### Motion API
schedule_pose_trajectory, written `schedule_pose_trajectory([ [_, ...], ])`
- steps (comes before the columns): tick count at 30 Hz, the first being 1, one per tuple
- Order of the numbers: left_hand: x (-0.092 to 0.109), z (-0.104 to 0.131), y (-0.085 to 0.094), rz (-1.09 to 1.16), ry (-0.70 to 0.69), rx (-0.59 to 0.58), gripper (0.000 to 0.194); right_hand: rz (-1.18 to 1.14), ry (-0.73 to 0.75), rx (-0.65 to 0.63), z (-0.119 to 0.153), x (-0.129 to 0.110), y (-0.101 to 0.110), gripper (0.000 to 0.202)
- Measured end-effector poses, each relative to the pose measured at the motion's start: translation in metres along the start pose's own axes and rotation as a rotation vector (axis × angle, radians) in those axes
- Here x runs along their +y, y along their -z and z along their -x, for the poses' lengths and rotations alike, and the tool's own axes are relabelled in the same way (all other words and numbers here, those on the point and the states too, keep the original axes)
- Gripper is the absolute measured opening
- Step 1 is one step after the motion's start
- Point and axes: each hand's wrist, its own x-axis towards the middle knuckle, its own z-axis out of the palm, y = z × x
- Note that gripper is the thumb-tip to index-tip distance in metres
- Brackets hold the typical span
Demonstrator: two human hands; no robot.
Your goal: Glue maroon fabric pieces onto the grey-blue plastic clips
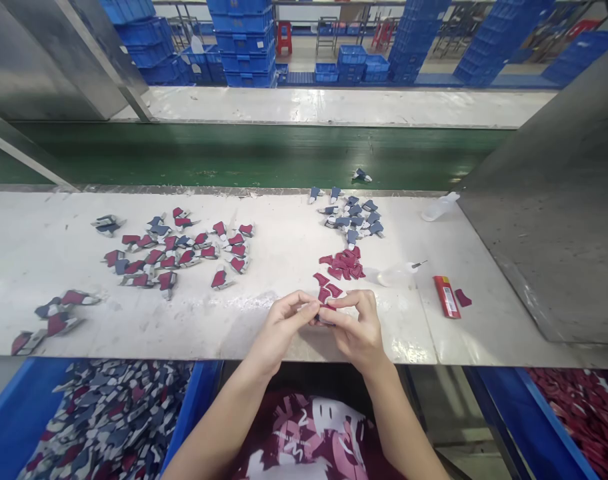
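pinching one small piece point(326, 319) between the fingertips of left hand point(279, 327) and right hand point(359, 330), near the front edge of the table point(284, 233), just below a few loose patches point(329, 291). showing maroon above and something dark beneath; cannot tell the full shape behind the fingers. at left hand, pressing thumb and finger together on one end; at right hand, gripping the other end between thumb and forefinger.

looks, as a judgement, like close fingertip fitting, with maroon being lined up or pressed on a dark body. would seem to call next for an even squeeze, edges kept flush, without any twist out of the pinch.

can see beyond the patches a maroon heap point(347, 265), then a cluster of blue parts point(354, 220); well off to the left, mixed parts point(169, 257) in maroon and blue. to the right of the heap, a needle bottle point(397, 275), then a red packet point(446, 297) just beside a lone patch point(463, 298).

can make out a white label with barcode-like lines on the packet, too small to read. can read a figure like a 2 on the shirt point(329, 433); cannot make out the smaller lettering near it. can find no legible brand.
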Motion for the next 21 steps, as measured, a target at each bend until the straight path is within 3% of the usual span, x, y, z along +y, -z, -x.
schedule_pose_trajectory([
  [5,-0.001,0.000,0.001,-0.007,0.010,0.018,0.013,0.056,0.036,0.020,0.008,0.004,-0.003,0.040],
  [8,0.001,0.000,0.000,-0.109,-0.045,0.048,0.014,-0.006,0.009,0.107,0.009,0.004,-0.005,0.055],
  [10,0.001,0.000,0.001,-0.199,-0.099,0.090,0.016,-0.107,-0.103,0.149,0.007,0.003,-0.006,0.073],
  [12,0.000,0.001,0.002,-0.311,-0.158,0.144,0.017,-0.234,-0.260,0.071,0.005,0.001,-0.006,0.085],
  [14,-0.003,0.002,0.002,-0.443,-0.222,0.190,0.016,-0.312,-0.374,-0.076,0.003,-0.002,-0.006,0.074],
  [16,-0.005,0.004,0.002,-0.578,-0.285,0.215,0.015,-0.331,-0.433,-0.148,0.002,-0.006,-0.009,0.048],
  [18,-0.006,0.008,0.001,-0.697,-0.334,0.211,0.014,-0.344,-0.506,-0.120,0.000,-0.011,-0.013,0.032],
  [21,-0.004,0.010,0.003,-0.808,-0.374,0.150,0.014,-0.457,-0.619,-0.056,-0.002,-0.017,-0.022,0.028],
])
